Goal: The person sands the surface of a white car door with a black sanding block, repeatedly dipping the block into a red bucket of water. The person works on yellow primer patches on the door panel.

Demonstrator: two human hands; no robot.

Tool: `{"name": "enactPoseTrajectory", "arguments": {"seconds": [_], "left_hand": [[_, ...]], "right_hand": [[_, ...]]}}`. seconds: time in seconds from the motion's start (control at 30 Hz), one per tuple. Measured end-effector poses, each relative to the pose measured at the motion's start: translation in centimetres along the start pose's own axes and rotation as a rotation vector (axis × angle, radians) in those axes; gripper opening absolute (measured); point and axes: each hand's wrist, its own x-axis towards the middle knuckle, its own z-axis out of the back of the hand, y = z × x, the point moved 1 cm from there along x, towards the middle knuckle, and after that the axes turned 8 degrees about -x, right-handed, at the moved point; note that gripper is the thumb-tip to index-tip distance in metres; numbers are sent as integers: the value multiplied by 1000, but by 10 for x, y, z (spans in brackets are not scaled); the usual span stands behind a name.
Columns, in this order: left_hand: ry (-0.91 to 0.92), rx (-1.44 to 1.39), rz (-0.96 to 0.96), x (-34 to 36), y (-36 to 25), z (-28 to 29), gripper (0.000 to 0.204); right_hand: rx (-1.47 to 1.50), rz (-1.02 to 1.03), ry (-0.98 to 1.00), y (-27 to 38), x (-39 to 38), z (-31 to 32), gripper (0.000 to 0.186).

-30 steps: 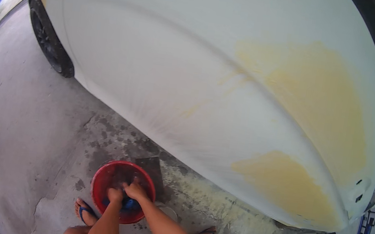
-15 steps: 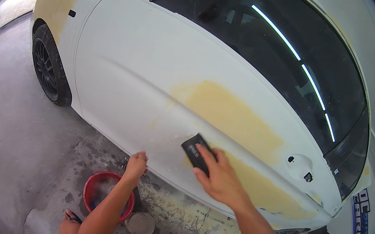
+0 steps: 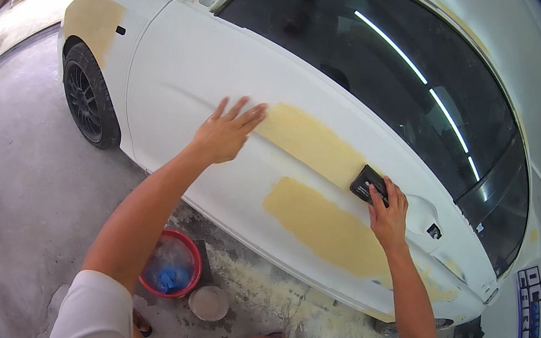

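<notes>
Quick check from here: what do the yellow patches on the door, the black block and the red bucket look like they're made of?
Yellow patches: likely body filler, matt, dull beside the white door. Black block under the right hand: probably rubber or foam sanding block; too small to be sure. Red bucket: looks like plastic, smooth thin rim.

Bright, even daylight fell over the white car door, strongest toward the washed-out upper-left corner; shadows on the concrete floor were soft and faint. The dark side window carried two thin white streaks of glare. Fisheye bending curved the body lines toward a black rim, and the far upper-left background was overexposed and slightly blurred.
</notes>
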Motion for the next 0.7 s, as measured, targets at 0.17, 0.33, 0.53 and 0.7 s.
{"name": "enactPoseTrajectory", "arguments": {"seconds": [0.17, 0.33, 0.53, 0.7], "left_hand": [[522, -165, 279, -157, -12, -94, 67], [695, -464, 444, -292, -65, -195, 66], [695, -574, 623, -363, -48, -214, 63], [645, -718, 521, -323, -74, -201, 58]], "right_hand": [[39, 128, -2, 126, 127, 22, 45], [15, 109, 38, 144, 130, 55, 45], [-16, -158, -95, 107, 54, 19, 63], [-31, 33, -52, 198, 165, -14, 59]]}}
